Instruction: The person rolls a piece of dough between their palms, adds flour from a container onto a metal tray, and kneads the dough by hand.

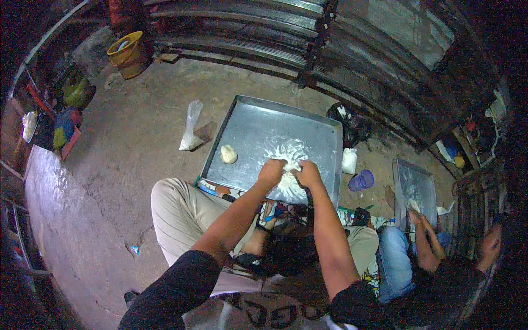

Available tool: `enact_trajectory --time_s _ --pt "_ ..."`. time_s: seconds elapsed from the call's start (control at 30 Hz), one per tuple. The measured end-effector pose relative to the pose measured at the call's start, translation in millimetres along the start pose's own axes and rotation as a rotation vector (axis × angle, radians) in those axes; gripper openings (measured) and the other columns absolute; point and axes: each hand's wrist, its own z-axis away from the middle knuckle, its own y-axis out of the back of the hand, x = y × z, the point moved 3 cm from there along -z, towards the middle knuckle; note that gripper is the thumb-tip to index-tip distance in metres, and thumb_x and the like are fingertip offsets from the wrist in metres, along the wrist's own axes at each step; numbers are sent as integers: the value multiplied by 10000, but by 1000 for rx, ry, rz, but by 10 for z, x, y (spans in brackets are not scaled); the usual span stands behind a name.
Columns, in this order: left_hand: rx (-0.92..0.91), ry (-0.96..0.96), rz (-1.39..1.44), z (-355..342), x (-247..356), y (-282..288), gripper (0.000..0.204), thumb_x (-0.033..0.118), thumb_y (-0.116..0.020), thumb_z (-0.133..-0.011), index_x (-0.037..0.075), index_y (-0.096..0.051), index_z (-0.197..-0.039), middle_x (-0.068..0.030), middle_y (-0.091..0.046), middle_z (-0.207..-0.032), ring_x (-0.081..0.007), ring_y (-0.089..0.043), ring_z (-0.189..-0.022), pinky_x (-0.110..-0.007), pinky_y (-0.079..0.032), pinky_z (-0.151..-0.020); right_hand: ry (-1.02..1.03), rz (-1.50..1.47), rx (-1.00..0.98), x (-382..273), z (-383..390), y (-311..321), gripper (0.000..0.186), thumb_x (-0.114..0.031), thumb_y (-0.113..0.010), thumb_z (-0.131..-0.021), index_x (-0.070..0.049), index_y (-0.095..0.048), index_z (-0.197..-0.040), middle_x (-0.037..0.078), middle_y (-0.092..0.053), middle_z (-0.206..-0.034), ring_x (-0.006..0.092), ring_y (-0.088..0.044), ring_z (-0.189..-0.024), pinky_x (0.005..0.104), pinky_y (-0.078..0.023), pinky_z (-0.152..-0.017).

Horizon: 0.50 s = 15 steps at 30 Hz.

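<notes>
A large metal tray (250, 124) lies before my crossed legs, with white flour smeared across its middle. My left hand (273, 171) and my right hand (306, 174) are both closed on a soft piece of pale dough (290, 166) in the floury patch, fingers pressed into it and partly hidden. A separate round lump of dough (228, 154) sits at the tray's left side. Outside the tray, a clear bag of white powder (190, 137) stands to the left, and a white bag (349, 160) and a purple cup (361, 180) are on the right.
A co-worker's hands (418, 213) work over a second floury tray (416, 179) at my right. A yellow bucket (128, 61), a green gas cylinder (77, 89) and a black plastic bag (357, 126) sit on the concrete floor (110, 165). Metal racks (236, 30) line the back.
</notes>
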Motion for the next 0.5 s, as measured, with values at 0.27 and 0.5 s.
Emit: enact_trajectory --time_s 0.27,0.5 --pt "-94 12 63 85 -279 237 505 122 -716 -722 -27 -575 -1183 -266 -616 -1113 -399 -599 -1039 -425 -486 -903 148 26 0 -271 -85 -157 307 -189 -797 -698 -44 -720 -958 190 -673 -875 355 -655 -836 413 -515 -781" --pt "-101 -105 -199 66 90 4 490 227 -782 -688 -31 -593 -1060 -240 -593 -993 -386 -582 -1006 -448 -501 -864 -155 -657 -159 242 -123 -432 339 -116 -713 -773 28 -668 -1076 172 -711 -938 235 -682 -865 347 -522 -776"
